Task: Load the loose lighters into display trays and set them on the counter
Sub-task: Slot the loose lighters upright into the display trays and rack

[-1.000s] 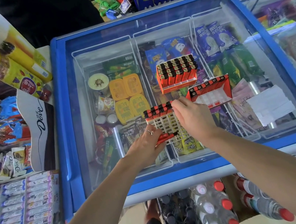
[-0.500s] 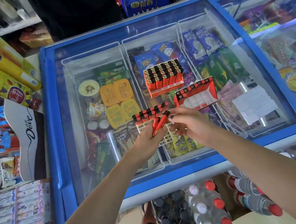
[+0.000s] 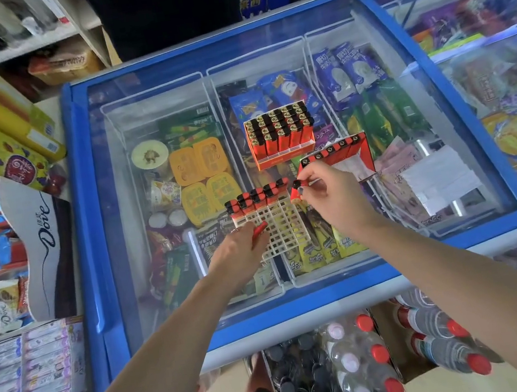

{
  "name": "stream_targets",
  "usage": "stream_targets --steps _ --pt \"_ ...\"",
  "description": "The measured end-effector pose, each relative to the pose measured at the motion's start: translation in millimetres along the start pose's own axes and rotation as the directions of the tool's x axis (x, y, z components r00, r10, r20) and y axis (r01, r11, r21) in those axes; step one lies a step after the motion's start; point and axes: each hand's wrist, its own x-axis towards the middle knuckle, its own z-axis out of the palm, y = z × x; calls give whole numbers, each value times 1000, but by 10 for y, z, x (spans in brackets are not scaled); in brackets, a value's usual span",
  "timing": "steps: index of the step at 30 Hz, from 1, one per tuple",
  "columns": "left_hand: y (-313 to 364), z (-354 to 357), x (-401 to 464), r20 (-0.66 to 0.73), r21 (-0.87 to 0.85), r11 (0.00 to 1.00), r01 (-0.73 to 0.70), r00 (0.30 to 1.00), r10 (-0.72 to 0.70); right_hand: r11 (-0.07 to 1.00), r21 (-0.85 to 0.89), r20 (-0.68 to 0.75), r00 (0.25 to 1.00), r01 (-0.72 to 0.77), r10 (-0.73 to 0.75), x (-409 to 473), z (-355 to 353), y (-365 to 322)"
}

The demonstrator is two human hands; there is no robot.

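A white grid display tray [image 3: 280, 226] lies on the freezer's glass lid, its far row filled with several red lighters [image 3: 255, 196]. My right hand [image 3: 323, 192] pinches one red lighter [image 3: 298, 188] at the right end of that row. My left hand [image 3: 241, 245] grips loose red lighters [image 3: 259, 230] at the tray's left edge. A full orange tray of lighters [image 3: 279, 134] stands farther back. To the right of my right hand sits a red box [image 3: 342, 158] with one row of lighters along its far side.
The blue-framed chest freezer [image 3: 86, 221] with ice creams inside bears everything. Snack and chocolate displays [image 3: 28, 237] crowd the left. Water bottles [image 3: 358, 355] stand on the floor in front. A second freezer [image 3: 482, 61] adjoins on the right.
My right hand took a lighter from the bundle in my left hand and carried it up to the right end of the tray's far row. My left hand sank to the tray's left edge.
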Motion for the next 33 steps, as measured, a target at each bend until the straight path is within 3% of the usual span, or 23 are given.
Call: stream_targets --steps 3,9,15,20,25,33 --pt "-41 21 18 -10 67 998 -19 1000 19 980 -139 40 989 144 -140 49 53 -30" --pt "-66 20 30 11 54 997 -58 998 58 934 -265 120 969 240 -215 74 132 -49" --pt "-74 11 39 34 84 994 -74 997 71 894 -382 65 972 233 -226 103 185 -88" --pt "-67 1 35 38 75 995 -73 997 70 810 -504 158 954 298 -253 120 167 -65" --pt "-46 -23 9 42 76 993 -92 995 89 753 -570 191 945 328 -267 75 185 -32" --pt "-27 -62 -45 44 12 994 -106 993 106 734 -595 131 941 327 -313 66 173 -15"
